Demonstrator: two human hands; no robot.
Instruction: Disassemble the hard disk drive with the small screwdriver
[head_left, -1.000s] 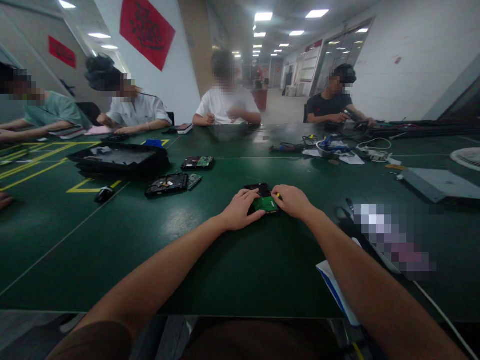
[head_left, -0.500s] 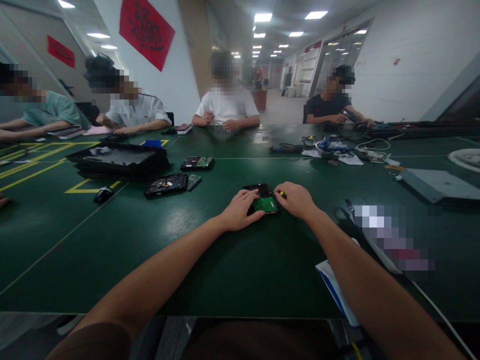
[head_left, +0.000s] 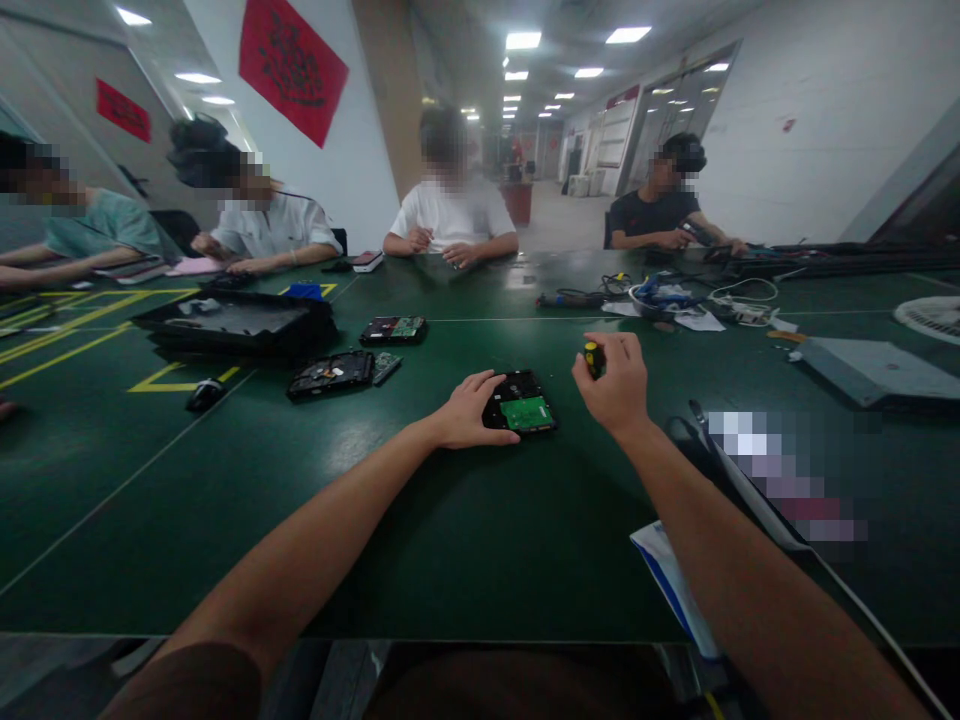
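Note:
A black hard drive point(head_left: 520, 386) with a green circuit board point(head_left: 527, 413) lies flat on the table in front of me. My left hand point(head_left: 472, 412) grips its left side, thumb along the near edge and fingers over the far part. To the right of the drive, my right hand point(head_left: 616, 380) is raised above the table, apart from it. Its fingers are closed round a screwdriver point(head_left: 593, 358), of which only the yellow-and-black handle end shows; the shaft is hidden.
Left of the drive lie an opened drive point(head_left: 331, 375), a small board point(head_left: 387, 368), another drive point(head_left: 393, 329), a mouse point(head_left: 205, 394) and a black tray point(head_left: 236, 322). Right are tangled cables point(head_left: 664, 293) and a grey metal box point(head_left: 881, 368). Several people sit across the table.
My right hand has lifted away from the drive's right edge, up and to the right, with the screwdriver. My left hand has shifted slightly left, uncovering more of the drive.

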